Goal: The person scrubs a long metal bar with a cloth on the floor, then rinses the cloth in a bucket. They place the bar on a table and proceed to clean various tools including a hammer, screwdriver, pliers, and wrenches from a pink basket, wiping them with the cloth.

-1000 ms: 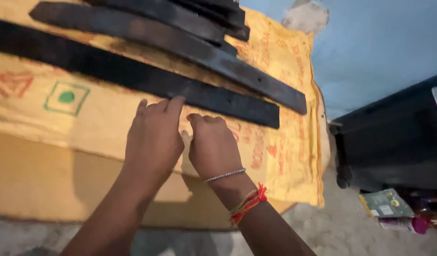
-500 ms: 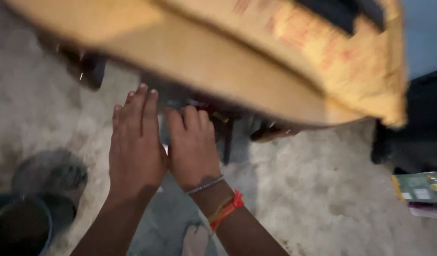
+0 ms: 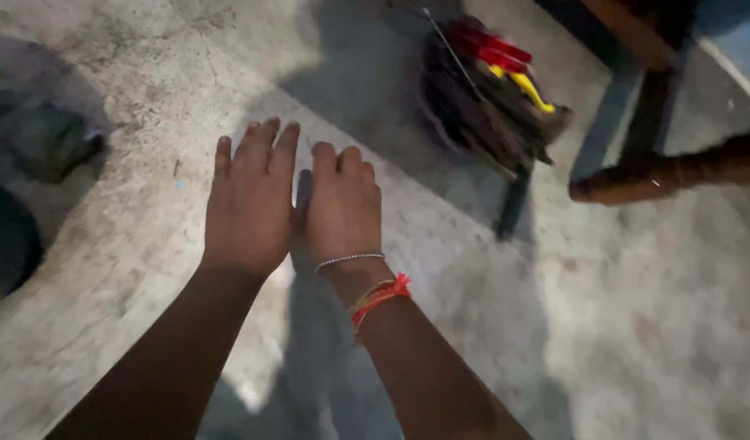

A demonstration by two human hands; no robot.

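Left hand [image 3: 249,208] flat, fingers straight and close together, holding nothing. Right hand [image 3: 342,208] just beside it, fingers bent down a bit, holding nothing too. Both over bare grey floor [image 3: 106,244]. Bag [image 3: 481,94] of tools near, up ahead by a table leg [image 3: 517,200].

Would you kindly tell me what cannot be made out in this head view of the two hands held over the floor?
- Palms of the left hand and right hand: turned away, so any held item is hidden.
- Dark bundle with red and yellow pieces: blurred, kind unclear.
- Dark round object: cut by the left edge.
- Brown cylindrical piece: cut by the right edge.
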